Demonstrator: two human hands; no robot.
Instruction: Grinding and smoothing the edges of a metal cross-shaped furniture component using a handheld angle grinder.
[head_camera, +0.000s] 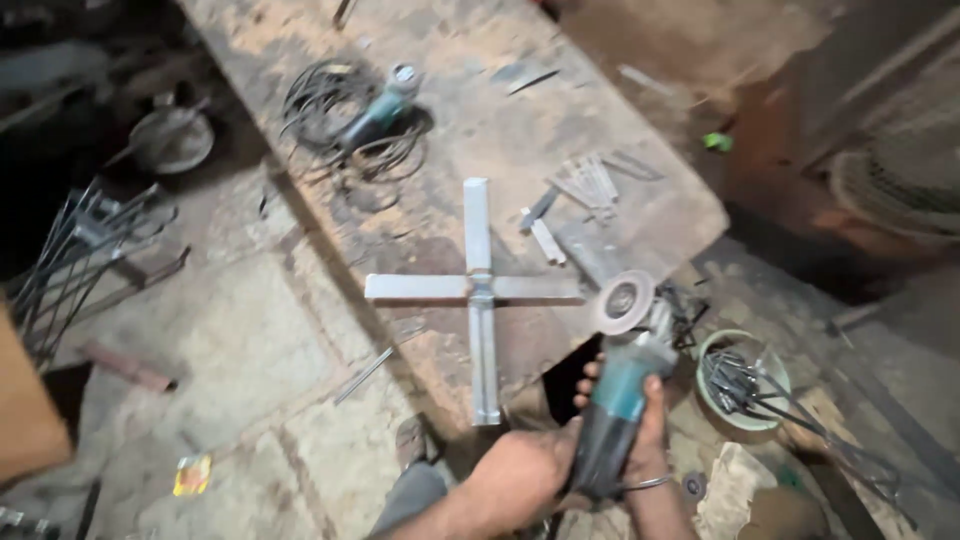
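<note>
Rusty worktop runs centre to top of frame, dim workshop w/ stone floor at left. Metal cross lies mid-frame. Left hand & right hand both clamped on teal grinder, lower centre-right, beside the cross's foot.

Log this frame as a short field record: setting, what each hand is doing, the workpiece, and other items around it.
setting: worn, rusty metal workbench over a stone floor
left hand: wrapped around the rear of the teal angle grinder
right hand: gripping the grinder body from the right
grinder: disc tilted up, off the workpiece
workpiece: cross-shaped flat steel bar assembly lying on the bench
other items: second teal grinder with coiled cable; green bowl of metal rods
</note>
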